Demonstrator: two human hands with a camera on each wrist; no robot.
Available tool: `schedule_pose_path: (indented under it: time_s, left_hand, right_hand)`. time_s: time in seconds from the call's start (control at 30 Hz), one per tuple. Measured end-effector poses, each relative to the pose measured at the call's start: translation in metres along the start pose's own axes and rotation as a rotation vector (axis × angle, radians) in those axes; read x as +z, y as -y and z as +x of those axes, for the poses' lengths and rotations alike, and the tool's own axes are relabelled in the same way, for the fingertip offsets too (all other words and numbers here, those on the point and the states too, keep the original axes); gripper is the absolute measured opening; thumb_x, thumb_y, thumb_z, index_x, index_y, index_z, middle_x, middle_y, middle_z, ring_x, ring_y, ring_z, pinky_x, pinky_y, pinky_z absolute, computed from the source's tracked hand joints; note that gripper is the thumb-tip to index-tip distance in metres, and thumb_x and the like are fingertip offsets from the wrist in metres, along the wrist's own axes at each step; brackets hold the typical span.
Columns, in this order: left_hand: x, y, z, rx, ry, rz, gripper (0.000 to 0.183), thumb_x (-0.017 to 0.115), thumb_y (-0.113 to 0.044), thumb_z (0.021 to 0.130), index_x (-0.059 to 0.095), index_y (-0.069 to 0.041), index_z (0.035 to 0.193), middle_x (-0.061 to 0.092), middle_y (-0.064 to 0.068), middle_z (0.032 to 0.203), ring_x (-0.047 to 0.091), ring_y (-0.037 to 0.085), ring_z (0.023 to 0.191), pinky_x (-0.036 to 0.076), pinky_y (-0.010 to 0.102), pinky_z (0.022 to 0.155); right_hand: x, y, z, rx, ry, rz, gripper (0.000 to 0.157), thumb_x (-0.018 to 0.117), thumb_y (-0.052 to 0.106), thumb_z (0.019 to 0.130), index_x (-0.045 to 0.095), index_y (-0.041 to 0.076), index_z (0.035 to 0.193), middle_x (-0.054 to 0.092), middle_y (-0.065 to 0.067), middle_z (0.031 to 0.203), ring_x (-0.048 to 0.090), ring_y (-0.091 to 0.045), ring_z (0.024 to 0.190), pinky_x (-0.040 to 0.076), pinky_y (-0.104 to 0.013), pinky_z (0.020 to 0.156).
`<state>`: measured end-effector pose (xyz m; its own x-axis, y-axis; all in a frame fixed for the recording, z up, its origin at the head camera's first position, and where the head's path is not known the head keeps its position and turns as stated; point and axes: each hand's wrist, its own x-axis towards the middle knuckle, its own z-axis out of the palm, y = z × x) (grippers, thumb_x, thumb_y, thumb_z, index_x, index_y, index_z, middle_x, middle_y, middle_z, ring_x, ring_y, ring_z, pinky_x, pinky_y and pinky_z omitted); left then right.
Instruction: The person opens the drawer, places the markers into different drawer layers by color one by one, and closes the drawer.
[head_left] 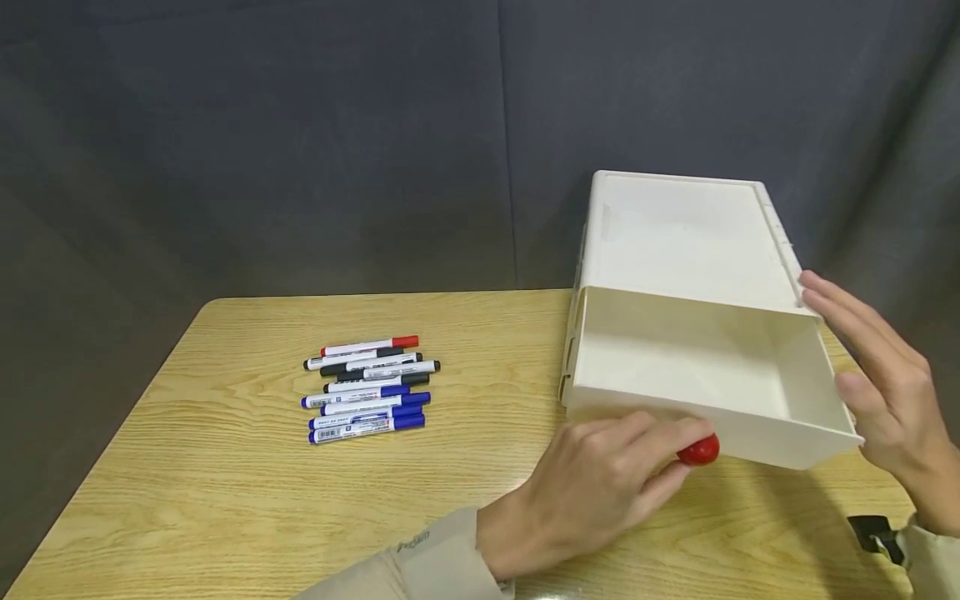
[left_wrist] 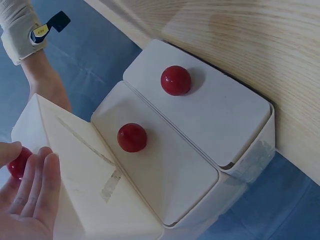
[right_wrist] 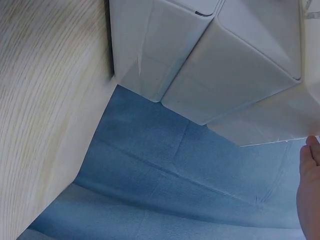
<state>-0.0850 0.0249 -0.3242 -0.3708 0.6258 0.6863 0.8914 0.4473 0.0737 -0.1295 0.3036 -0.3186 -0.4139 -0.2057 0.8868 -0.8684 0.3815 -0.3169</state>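
A white drawer cabinet (head_left: 686, 237) stands at the right of the table, its top drawer (head_left: 780, 440) pulled out and bare inside. My left hand (head_left: 600, 475) pinches the round red knob (head_left: 699, 450) on that drawer's front between thumb and fingers. In the left wrist view, two lower drawers below it are closed, each with a red knob (left_wrist: 132, 137) of its own. My right hand (head_left: 885, 383) is at the cabinet's right side, fingers extended, fingertips right at the top edge near the drawer opening.
Left of the cabinet lies a row of several whiteboard markers (head_left: 371, 392) with red, black and blue caps, on the wooden table (head_left: 225, 492). A dark grey curtain (head_left: 337, 150) hangs behind the table. A black strap end (head_left: 870, 532) sticks out by the right sleeve.
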Motion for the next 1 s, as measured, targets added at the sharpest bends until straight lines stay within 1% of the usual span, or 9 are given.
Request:
schedule_pose_path:
  time_s: [0.13,0.33,0.53,0.73,0.87,1.0]
  left_hand:
    - [-0.002,-0.002,-0.002,0.007,0.012,0.009,0.026,0.066,-0.024,0.095,0.069,-0.018,0.120,0.072,-0.011,0.094,0.054,-0.007,0.064,0.033,-0.003,0.058]
    - [-0.003,-0.005,-0.005,0.019,-0.002,0.035,0.024,0.066,-0.025,0.095,0.070,-0.020,0.118,0.071,-0.013,0.090,0.057,-0.007,0.064,0.035,-0.003,0.058]
    - [-0.002,-0.006,-0.008,0.024,-0.016,0.028,0.026,0.066,-0.025,0.095,0.069,-0.019,0.120,0.071,-0.012,0.090,0.061,-0.006,0.065,0.040,-0.002,0.060]
    - [-0.003,-0.006,-0.009,0.031,-0.009,0.030,0.026,0.064,-0.024,0.096,0.069,-0.019,0.121,0.071,-0.013,0.090,0.060,-0.007,0.067,0.040,-0.002,0.062]
    - [-0.006,-0.004,-0.011,0.036,-0.004,0.020,0.028,0.063,-0.026,0.096,0.068,-0.019,0.123,0.072,-0.013,0.095,0.062,-0.006,0.070,0.039,-0.002,0.061]
    - [-0.011,0.000,-0.013,0.030,-0.004,-0.041,0.029,0.066,-0.026,0.095,0.068,-0.016,0.122,0.073,-0.011,0.104,0.067,-0.005,0.079,0.040,-0.003,0.063]
  right_hand:
    - [-0.001,-0.003,-0.001,0.012,0.009,-0.003,0.054,0.055,0.030,0.100,0.056,-0.017,0.127,0.057,-0.023,0.140,0.053,-0.020,0.135,0.035,-0.023,0.117]
    - [-0.003,-0.006,-0.005,0.042,0.025,-0.021,0.052,0.054,0.027,0.099,0.056,-0.016,0.128,0.056,-0.021,0.141,0.051,-0.019,0.136,0.034,-0.023,0.118]
    - [-0.002,-0.006,-0.006,0.050,0.018,-0.028,0.048,0.052,0.023,0.098,0.057,-0.016,0.127,0.057,-0.021,0.141,0.052,-0.019,0.136,0.035,-0.023,0.117]
    - [-0.002,-0.004,-0.006,0.060,0.012,-0.026,0.046,0.051,0.018,0.097,0.057,-0.016,0.127,0.057,-0.021,0.141,0.052,-0.019,0.135,0.035,-0.023,0.117]
    - [-0.002,-0.003,-0.006,0.060,0.012,-0.013,0.045,0.051,0.017,0.097,0.057,-0.017,0.126,0.057,-0.022,0.141,0.052,-0.020,0.136,0.034,-0.024,0.118]
    - [-0.002,-0.004,-0.006,0.062,0.013,0.010,0.045,0.052,0.016,0.097,0.056,-0.018,0.126,0.056,-0.023,0.141,0.052,-0.021,0.136,0.034,-0.025,0.119]
